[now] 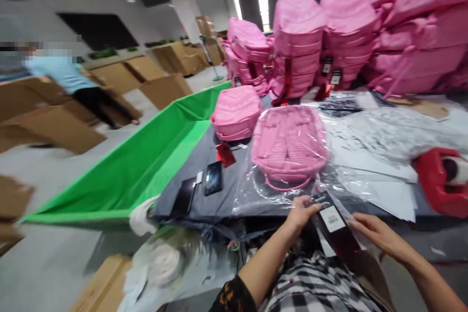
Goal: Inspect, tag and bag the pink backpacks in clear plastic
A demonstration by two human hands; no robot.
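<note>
A dark hang tag with a white label (332, 218) is held low in front of me, with clear plastic around it. My left hand (302, 212) pinches the tag's upper left edge. My right hand (373, 229) has its fingers closed at the tag's right edge; whether they grip the tag or only the plastic beside it is hard to make out. Just beyond, a pink backpack (290, 146) lies straps up inside a clear plastic bag (252, 195) on the grey-covered table. Another pink backpack (237, 109) sits behind it to the left, with a red tag (225, 154) in front.
Stacked pink backpacks (298, 44) line the table's back. White plastic bags (395, 141) and a red tape dispenser (442, 180) lie right. Left are a phone (213, 178), a dark flat object (184, 197) and a green fabric trough (146, 156). A person (69, 75) bends among cardboard boxes.
</note>
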